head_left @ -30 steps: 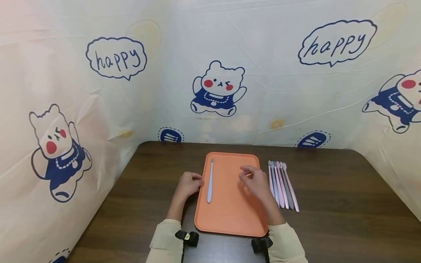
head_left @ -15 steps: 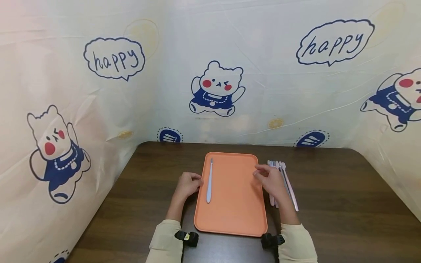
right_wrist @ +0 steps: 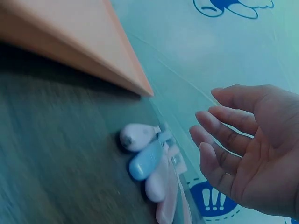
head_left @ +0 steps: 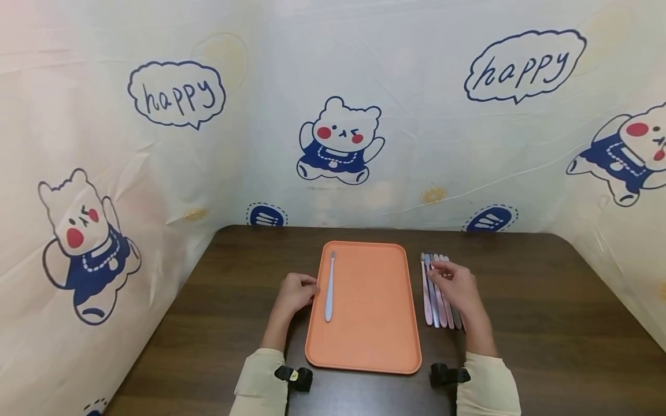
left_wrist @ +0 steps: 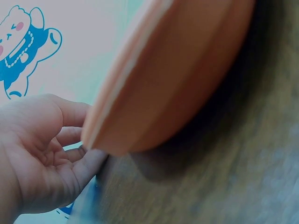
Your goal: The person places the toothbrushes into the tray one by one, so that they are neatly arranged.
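Observation:
An orange tray [head_left: 372, 335] lies on the table with one pale blue toothbrush [head_left: 329, 294] along its left side. At the tray's left edge, my left hand [head_left: 298, 292] pinches the rim; the left wrist view has thumb and fingers [left_wrist: 70, 128] on either side of it. To the right of the tray several toothbrushes [head_left: 427, 300] in pink, blue and grey lie side by side, heads toward the back. Above their upper part is my right hand [head_left: 458, 286], fingers loosely bent and nothing held. It partly hides the rightmost brushes. In the right wrist view, a gap separates the fingers from the toothbrush handles [right_wrist: 145, 161].
The dark wood table [head_left: 541, 312] extends to both sides. A pale printed curtain [head_left: 416, 144] hangs behind it and around the sides. Each wrist carries a small black camera, such as the right wrist camera [head_left: 448, 374].
My right hand has moved right, from over the tray to above the row of toothbrushes. The left hand stays at the tray's edge. The head view has shifted slightly.

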Demonstrator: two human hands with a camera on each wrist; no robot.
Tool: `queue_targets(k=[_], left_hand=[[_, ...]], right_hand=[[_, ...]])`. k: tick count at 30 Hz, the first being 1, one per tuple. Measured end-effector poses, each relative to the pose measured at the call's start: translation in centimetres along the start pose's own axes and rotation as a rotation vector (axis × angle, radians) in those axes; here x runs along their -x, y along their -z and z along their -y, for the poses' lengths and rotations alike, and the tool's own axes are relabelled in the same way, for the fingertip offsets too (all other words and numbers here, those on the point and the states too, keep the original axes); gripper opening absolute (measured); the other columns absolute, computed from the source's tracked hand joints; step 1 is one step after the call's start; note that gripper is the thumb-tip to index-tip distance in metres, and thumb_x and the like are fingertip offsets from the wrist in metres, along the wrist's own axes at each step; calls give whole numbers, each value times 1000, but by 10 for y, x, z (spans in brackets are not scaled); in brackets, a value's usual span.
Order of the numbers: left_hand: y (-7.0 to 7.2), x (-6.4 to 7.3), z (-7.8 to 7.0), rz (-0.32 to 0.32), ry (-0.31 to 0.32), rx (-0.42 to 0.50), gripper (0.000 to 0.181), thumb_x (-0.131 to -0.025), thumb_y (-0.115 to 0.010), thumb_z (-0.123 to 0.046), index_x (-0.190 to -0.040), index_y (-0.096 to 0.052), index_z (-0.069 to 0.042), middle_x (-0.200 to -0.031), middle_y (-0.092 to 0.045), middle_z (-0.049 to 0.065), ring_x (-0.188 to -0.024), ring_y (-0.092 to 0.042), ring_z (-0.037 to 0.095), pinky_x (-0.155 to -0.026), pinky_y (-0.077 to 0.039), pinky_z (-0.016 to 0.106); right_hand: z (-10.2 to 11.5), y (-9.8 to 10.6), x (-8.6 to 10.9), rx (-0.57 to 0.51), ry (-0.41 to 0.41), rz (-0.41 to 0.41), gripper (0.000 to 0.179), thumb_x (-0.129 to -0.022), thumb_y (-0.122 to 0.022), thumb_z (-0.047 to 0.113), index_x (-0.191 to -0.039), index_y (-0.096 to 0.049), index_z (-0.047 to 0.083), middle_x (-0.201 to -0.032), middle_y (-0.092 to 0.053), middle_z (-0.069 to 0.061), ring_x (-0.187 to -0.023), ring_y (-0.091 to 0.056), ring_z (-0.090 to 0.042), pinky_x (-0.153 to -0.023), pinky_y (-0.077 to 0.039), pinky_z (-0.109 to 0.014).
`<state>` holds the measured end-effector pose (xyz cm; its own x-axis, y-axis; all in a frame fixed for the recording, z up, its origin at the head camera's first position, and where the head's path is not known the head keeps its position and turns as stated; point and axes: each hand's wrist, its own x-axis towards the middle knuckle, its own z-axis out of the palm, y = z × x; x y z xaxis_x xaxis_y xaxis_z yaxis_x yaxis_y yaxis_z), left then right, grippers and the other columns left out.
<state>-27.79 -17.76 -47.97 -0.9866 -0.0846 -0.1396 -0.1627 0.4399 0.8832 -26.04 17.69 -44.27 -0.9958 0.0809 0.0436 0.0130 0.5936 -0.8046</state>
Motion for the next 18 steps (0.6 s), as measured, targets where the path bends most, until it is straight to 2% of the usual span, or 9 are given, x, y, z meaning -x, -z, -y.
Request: queue_targets(k=[3, 9, 14, 16, 18], left_hand=[[1, 0, -1, -6, 2, 5, 23, -89, -65, -5, -107, -75, 7, -102, -74, 21, -79, -73, 18, -71, -64, 35], [1, 0, -1, -8, 7, 10, 23, -89, -65, -5, -107, -75, 6, -103, -74, 21, -80, -73, 18, -72, -64, 35], [1, 0, -1, -2, 9, 5, 23, -90, -65, -5, -108, -74, 7, -103, -74, 22, -80, -73, 19, -71, -64, 35], [1, 1, -1, 1, 9, 6, 23, -90, -65, -5, -108, -74, 7, -103, -74, 22, -81, -74, 19, -71, -64, 35], [0, 1, -1, -1, 13, 8, 23, -91, -65, -5, -108, -74, 7, -104, -74, 22, -81, -74, 19, -72, -64, 35]], right_hand=[[-3, 4, -1, 18, 3, -15, 40, -99, -63, 17, -133, -63, -4, -119, -70, -27, -111, -66, -40, -78, -55, -26], [-12, 15, 0, 54, -3, -39, 42, -99, -63, 18, -132, -62, -6, -120, -69, -28, -115, -66, -43, -85, -58, -36], [-24, 22, -1, 88, -38, -53, 42, -99, -63, 20, -132, -63, -5, -122, -69, -27, -115, -66, -41, -78, -52, -24], [-28, 24, 0, 100, -46, -55, 42, -99, -62, 21, -131, -63, -5, -122, -69, -28, -115, -66, -41, -79, -54, -26], [-31, 25, 0, 111, -51, -56, 42, -99, -62, 21, -130, -63, -7, -122, -69, -29, -115, -66, -43, -83, -57, -34]])
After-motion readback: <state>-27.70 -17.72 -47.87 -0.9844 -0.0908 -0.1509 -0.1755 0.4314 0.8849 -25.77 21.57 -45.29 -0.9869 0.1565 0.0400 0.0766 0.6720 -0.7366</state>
